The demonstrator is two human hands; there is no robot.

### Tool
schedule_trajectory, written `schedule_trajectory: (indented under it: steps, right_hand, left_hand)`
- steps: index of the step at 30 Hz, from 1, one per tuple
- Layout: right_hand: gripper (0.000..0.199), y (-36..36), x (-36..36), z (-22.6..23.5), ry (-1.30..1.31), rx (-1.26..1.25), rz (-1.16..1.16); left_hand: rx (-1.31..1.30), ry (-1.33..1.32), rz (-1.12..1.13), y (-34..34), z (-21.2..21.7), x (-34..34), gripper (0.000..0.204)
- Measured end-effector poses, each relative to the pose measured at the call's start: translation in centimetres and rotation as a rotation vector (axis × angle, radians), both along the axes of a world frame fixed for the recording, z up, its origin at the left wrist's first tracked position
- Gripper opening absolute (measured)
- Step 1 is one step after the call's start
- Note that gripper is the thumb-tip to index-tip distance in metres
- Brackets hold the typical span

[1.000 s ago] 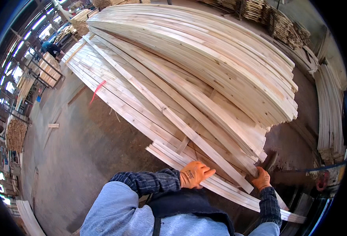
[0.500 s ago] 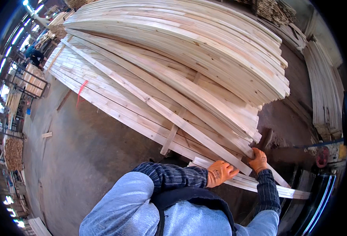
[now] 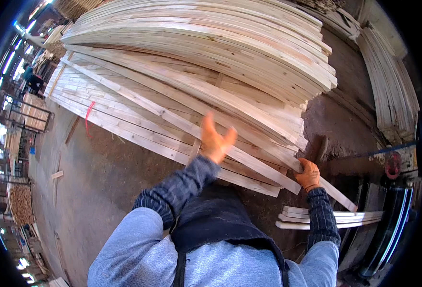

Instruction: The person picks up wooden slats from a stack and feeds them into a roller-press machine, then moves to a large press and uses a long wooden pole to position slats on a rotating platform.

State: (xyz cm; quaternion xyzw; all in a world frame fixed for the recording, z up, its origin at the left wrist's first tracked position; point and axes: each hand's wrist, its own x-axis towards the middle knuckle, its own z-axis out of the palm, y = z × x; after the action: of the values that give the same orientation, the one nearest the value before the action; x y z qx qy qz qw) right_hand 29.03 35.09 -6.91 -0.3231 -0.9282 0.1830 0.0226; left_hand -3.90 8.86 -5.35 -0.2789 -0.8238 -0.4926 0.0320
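A tall stack of long pale wooden boards (image 3: 206,62) fills the upper half of the view. One long board (image 3: 172,117) lies slanted across the stack's face, running from upper left down to lower right. My right hand (image 3: 309,174), in an orange glove, grips this board near its lower end. My left hand (image 3: 215,138), also gloved in orange, is raised with fingers spread just above the same board, holding nothing.
A few short boards (image 3: 330,217) lie on the dark floor at lower right beside a machine with a red wheel (image 3: 392,165). More board stacks (image 3: 393,86) stand at the right. Metal racks (image 3: 24,112) and a distant person (image 3: 33,79) are at far left.
My left hand has come off the board near my right hand and lifted up and left, fingers spread. The right hand keeps its grip. The view has tilted down closer to the stack.
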Motion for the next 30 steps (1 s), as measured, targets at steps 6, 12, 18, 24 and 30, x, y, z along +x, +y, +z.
schedule_trajectory:
  steps: [6,12,18,24,30]
  right_hand:
    - [0.058,-1.5,-0.6,1.7,-0.049,-0.013,-0.04]
    - [0.056,0.0,1.4,1.1,-0.041,-0.044,-0.073]
    - [0.063,-0.1,0.7,2.2,0.062,-0.051,0.034]
    - [0.064,-10.0,-14.7,5.8,0.071,-0.128,0.154]
    - [0.066,-20.4,-27.6,4.4,0.175,-0.119,0.356]
  left_hand:
    - [0.266,-0.773,0.494,-1.4,-5.8,-17.4,0.081]
    - [0.254,-0.974,0.401,0.2,-6.8,-18.4,0.06]
    - [0.76,-1.126,0.413,-3.7,-2.4,-16.1,0.05]
    - [0.921,-0.91,0.303,-14.7,-1.9,-31.5,0.041]
    - [0.133,-0.565,0.257,-26.5,-5.4,-42.4,0.05]
